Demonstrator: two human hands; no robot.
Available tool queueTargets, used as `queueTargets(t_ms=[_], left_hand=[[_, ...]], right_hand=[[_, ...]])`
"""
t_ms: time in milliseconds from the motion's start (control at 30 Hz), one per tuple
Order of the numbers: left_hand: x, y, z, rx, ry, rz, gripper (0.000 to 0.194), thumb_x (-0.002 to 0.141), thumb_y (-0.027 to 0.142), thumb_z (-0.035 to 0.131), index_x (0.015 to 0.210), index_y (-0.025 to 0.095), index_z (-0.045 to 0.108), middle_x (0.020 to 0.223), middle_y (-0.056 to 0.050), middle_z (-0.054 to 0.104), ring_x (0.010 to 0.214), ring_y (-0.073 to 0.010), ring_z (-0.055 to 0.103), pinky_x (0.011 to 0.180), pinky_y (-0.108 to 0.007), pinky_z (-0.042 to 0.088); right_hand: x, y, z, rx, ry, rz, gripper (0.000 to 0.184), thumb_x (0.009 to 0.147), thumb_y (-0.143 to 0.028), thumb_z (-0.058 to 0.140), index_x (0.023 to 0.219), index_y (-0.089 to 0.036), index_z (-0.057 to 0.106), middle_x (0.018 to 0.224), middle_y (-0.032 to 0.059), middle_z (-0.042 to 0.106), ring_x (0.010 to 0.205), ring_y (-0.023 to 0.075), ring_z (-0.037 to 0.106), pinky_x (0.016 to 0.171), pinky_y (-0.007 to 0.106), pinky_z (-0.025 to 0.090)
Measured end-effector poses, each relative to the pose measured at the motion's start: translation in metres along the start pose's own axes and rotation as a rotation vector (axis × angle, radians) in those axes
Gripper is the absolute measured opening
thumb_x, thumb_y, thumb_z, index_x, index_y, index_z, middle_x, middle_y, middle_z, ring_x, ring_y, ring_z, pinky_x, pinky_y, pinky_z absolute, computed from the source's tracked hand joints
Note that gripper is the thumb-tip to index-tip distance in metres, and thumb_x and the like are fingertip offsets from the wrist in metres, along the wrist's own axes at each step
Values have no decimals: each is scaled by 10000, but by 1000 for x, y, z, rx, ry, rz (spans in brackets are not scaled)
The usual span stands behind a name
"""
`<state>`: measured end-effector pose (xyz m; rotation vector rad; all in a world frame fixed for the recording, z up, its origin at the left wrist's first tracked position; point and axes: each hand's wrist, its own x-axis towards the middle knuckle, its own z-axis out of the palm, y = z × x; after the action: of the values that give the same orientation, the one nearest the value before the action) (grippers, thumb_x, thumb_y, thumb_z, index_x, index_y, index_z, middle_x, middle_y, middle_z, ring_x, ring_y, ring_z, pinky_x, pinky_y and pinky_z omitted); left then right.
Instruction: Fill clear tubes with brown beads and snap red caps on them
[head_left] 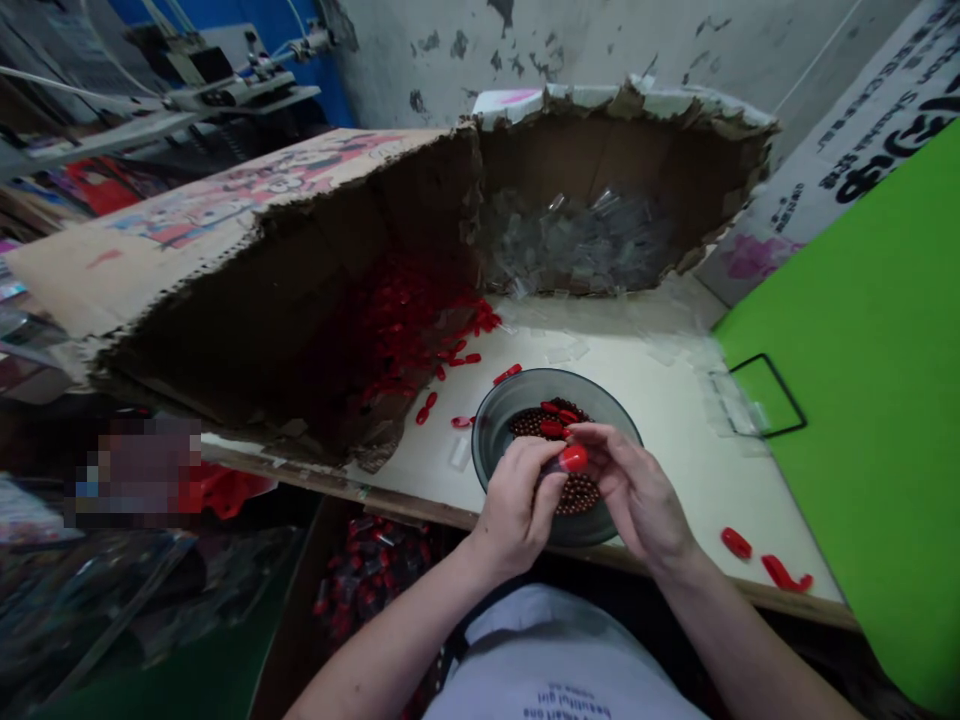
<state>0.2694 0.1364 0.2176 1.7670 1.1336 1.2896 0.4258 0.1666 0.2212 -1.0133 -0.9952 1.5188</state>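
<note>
My left hand (521, 500) is closed around a small clear capsule with a red cap (574, 458), held over a grey-green bowl (555, 380). The capsule's lower part is mostly hidden by my fingers. My right hand (634, 490) is cupped just right of the cap, fingers loosely apart; whether its fingertips touch the cap I cannot make out. Inside the bowl lie many small dark brown beads (577, 497) and a few red caps (551, 427).
Left of the bowl, a torn cardboard box (300, 260) spills red pieces (405, 320) onto the white tabletop (622, 350). Behind, another box (525, 150) holds clear plastic pieces (592, 240). A green panel (862, 420) borders the right. Below the edge lie many red-capped capsules (375, 570).
</note>
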Motion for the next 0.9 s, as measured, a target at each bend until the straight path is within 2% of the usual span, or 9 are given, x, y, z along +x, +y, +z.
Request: queueTargets(t_ms=[167,267,400,600,700,800,900], left_hand=[[-4,0,5,159,38,148,475,838,155,586,1288,212,444,1196,-127,529,1114,-232,501,961,-390,426],[-6,1,8,168,92,162,551,820,153,616,1324,224,403,1202,-128,531,1118,-236,507,958,-397,436],[-10,-1,11,155,138,175,610,811,138,622,1359,210,363,1200,-131,536,1138,-238,499,981,-402,429],[-15,-7,14,200,195,185,632,814,126,613,1378,189,335,1210,-133,529,1131,-224,504,974,-389,445],[-15,-10,15,224,143,70,631,842,172,595,1400,192,300,1237,-141,523,1134,-226,510,966,-393,455],[-15,-15,14,253,14,-53,540,883,216,549,1379,206,335,1239,-134,536,1139,-226,512,975,-407,450],[-19,-22,15,257,-56,-98,452,905,228,515,1339,208,388,1213,-123,554,1126,-220,518,976,-406,448]], right_hand=[[-15,-12,5,39,-71,121,286,869,-395,598,1086,-225,673,1051,80,704,875,186,675,747,280,561],[-17,-15,6,49,-62,111,289,833,-356,660,1094,-237,688,1020,66,723,863,174,684,765,262,558],[-17,-11,6,39,-23,101,262,853,-358,639,1079,-247,712,1021,58,730,922,171,680,799,245,550],[-24,2,6,-165,54,36,328,898,-403,568,1178,-262,662,1177,47,677,1076,216,629,948,349,506],[-26,6,3,-377,68,-29,355,901,-390,563,1227,-264,629,1226,40,650,1101,225,617,968,366,497],[-25,12,1,-640,81,-188,358,911,-339,549,1250,-243,613,1248,49,634,1111,219,610,982,356,488],[-25,23,0,-841,77,-357,381,944,-274,479,1311,-213,560,1262,73,620,1119,204,604,1001,342,470]])
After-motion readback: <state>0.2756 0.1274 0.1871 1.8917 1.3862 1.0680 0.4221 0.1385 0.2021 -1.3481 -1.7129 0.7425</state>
